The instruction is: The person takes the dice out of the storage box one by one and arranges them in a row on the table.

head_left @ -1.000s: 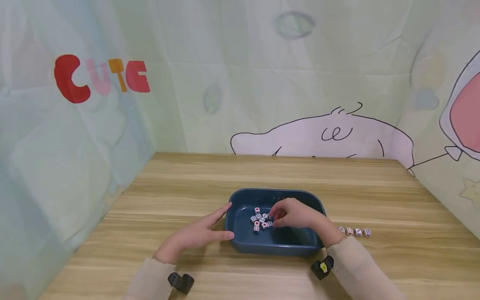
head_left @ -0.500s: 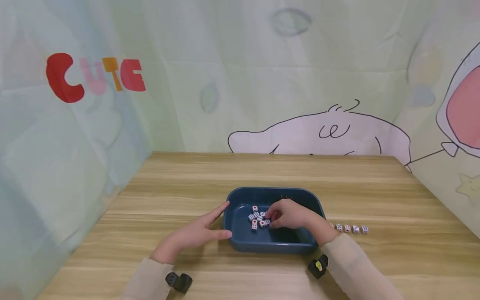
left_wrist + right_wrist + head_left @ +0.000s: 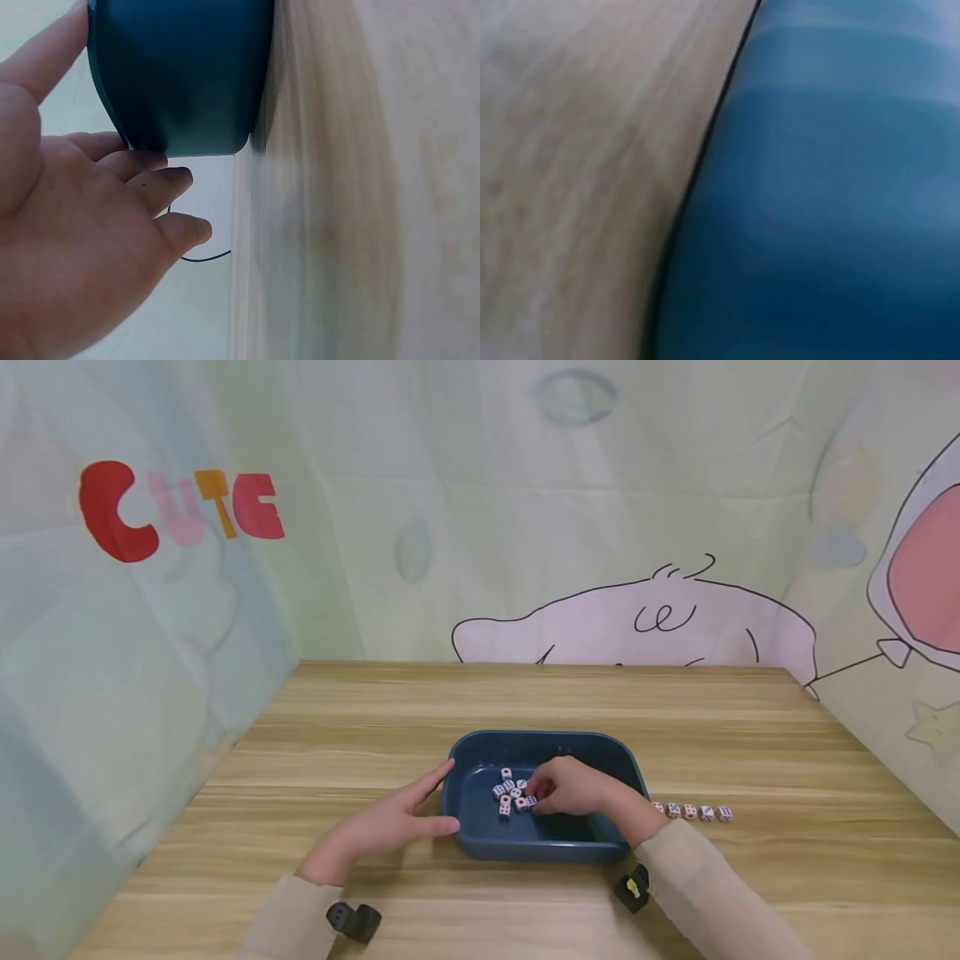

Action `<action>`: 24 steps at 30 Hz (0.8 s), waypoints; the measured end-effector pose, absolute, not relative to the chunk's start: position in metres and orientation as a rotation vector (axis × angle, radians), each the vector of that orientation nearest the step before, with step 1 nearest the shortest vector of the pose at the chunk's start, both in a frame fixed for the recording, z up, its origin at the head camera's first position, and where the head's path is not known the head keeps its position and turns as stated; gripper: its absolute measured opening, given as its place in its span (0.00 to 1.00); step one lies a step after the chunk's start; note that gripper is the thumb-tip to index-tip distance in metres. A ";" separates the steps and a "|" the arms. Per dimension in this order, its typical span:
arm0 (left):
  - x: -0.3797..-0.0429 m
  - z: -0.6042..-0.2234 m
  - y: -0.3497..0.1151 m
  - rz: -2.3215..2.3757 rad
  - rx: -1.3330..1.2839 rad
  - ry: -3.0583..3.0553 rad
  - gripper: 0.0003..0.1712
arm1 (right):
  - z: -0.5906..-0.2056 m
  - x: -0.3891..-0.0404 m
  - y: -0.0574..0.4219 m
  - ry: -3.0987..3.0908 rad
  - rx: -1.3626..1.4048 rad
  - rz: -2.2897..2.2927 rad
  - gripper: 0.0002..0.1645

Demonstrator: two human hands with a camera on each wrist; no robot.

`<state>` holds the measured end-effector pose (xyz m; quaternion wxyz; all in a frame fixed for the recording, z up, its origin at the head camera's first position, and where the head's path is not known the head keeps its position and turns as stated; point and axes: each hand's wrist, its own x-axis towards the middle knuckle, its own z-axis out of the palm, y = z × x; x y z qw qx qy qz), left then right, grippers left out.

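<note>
A dark blue rectangular tray (image 3: 536,852) stands on the wooden table, with several white dice (image 3: 505,807) clustered in its left half. My left hand (image 3: 382,822) spans the tray's left end, fingers and thumb spread and fairly straight against the rim. The left wrist view shows the left palm (image 3: 82,217) beside the tray's outer wall (image 3: 180,75). Inside the tray, my right hand (image 3: 573,787) bends its fingers down at the right edge of the dice cluster. Those fingers cover part of the cluster; I cannot tell whether a die is pinched between them.
A row of several dice (image 3: 690,812) lies on the table (image 3: 525,697) right of the tray, its left end partly behind the right forearm. Printed cloth (image 3: 375,527) hangs around the table's back and sides. Tray wall (image 3: 817,187) fills much of the right wrist view.
The head view has shifted slightly, moving everything a little left and up. My right forearm uncovers more of the dice row. The left hand keeps its place at the tray.
</note>
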<state>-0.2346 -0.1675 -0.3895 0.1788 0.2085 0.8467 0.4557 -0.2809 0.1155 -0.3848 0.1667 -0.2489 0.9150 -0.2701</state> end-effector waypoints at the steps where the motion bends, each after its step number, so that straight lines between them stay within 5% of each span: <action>1: -0.234 -0.389 -0.168 1.288 0.589 2.394 0.50 | -0.385 -0.281 0.115 2.607 -0.702 -0.767 0.08; 24: -0.230 -0.386 -0.167 1.288 0.553 2.400 0.49 | -0.356 -0.268 0.147 2.645 -0.814 -0.892 0.08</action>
